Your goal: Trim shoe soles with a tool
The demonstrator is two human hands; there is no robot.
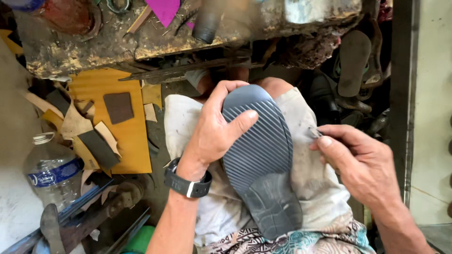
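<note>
Left hand (214, 129) grips the dark ribbed shoe sole (261, 160) face-up on the cloth-covered lap (310, 174), thumb across the tread. Right hand (360, 162) pinches a small metal tool (314, 133) just beside the sole's edge. Cluttered workbench (94, 47) crowds above; water bottle (52, 171) and leather scraps (101, 136) sit left.
</note>
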